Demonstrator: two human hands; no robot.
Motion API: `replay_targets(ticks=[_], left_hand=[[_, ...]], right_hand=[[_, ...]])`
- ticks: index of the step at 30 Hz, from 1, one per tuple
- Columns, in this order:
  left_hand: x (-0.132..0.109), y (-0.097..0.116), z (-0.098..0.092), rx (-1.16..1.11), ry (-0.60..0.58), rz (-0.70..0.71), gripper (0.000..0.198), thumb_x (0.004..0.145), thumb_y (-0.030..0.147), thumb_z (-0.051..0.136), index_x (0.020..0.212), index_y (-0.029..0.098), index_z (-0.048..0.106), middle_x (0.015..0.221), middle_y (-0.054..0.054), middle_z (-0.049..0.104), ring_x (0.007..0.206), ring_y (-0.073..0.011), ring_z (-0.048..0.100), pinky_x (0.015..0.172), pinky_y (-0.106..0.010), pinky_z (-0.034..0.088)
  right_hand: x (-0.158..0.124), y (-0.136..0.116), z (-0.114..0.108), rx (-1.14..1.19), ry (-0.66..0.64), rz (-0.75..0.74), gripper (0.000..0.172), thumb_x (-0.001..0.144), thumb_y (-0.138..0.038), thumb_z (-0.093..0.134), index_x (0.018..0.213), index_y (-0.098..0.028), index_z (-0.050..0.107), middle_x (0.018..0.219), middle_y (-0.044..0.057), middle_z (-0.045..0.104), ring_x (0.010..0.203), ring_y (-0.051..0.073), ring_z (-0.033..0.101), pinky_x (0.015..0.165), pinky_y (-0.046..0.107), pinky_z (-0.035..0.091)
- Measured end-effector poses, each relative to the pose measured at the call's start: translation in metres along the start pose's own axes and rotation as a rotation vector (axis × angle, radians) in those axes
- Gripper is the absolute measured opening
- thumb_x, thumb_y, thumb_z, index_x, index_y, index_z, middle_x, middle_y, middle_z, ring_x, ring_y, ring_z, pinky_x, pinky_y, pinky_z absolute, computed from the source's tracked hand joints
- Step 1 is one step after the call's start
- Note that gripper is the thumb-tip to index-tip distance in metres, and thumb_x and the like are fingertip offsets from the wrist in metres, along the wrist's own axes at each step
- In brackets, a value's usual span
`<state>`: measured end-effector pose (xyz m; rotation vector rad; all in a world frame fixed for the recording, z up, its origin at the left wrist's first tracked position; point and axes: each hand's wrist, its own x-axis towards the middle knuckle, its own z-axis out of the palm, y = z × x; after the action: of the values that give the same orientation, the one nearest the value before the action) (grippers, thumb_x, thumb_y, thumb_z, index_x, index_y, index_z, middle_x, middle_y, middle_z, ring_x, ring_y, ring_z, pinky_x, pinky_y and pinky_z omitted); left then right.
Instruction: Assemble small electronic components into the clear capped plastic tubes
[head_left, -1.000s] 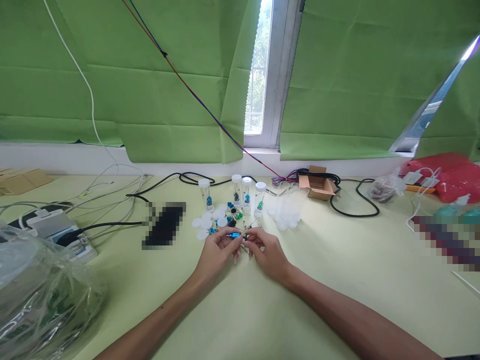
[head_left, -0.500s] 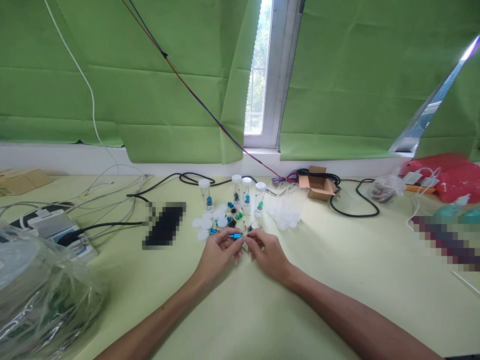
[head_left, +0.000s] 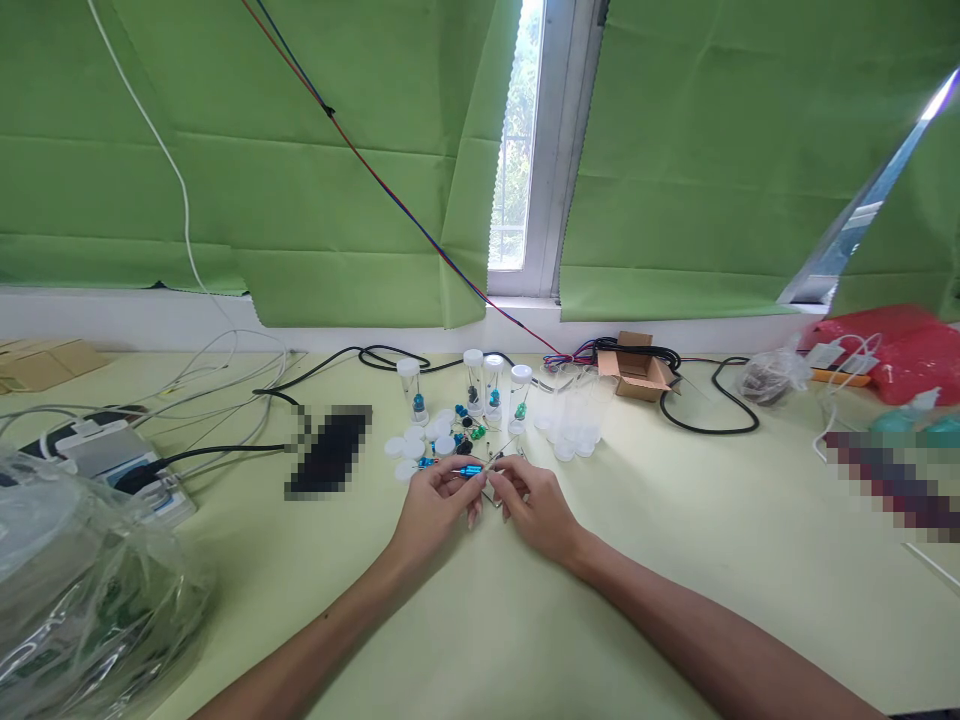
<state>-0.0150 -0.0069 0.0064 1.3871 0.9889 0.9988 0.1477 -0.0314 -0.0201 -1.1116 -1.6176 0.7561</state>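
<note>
My left hand is pinched on a small blue cylindrical component with thin wire leads. Facing it, my right hand pinches the wire lead at the other end, fingertips almost touching the left ones. Both hands rest low over the pale yellow-green table. Just beyond them lie loose blue, green and black components and several white caps. Behind those stand several clear capped vials with a component inside each, and a cluster of uncapped clear vials to the right.
A pixelated dark object lies left of the caps. Black and white cables run across the left side to a grey device. A crumpled clear plastic bag fills the near left. A small cardboard box and a red bag sit at the back right.
Almost nothing differs; both hands stay pinched on the blue component and its lead, with only slight finger shifts.
</note>
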Motion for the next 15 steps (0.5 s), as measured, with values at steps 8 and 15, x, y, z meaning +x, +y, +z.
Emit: replay_targets(ticks=[8,15], left_hand=[[-0.0011,0.0057,0.0013,-0.026,0.019,-0.007,0.033,0.073,0.041,0.074,0.092,0.015,0.066,0.055,0.000,0.063,0.047,-0.0128,0.053,0.052,-0.026,0.044],[0.0004,0.0007,-0.0010,0.002,-0.007,0.004,0.034,0.074,0.042,0.073,0.094,0.015,0.066,0.056,0.000,0.064,0.048,-0.0141,0.056,0.053,-0.026,0.044]], right_hand=[[-0.0008,0.0025,0.0000,0.039,-0.019,-0.033,0.020,0.094,-0.035,0.051,0.106,-0.020,0.056,0.073,-0.001,0.061,0.051,0.011,0.055,0.052,0.024,0.045],[-0.0002,0.0018,0.0000,0.043,-0.016,-0.014,0.018,0.094,-0.034,0.049,0.101,-0.019,0.057,0.071,-0.001,0.060,0.050,0.011,0.052,0.053,0.024,0.044]])
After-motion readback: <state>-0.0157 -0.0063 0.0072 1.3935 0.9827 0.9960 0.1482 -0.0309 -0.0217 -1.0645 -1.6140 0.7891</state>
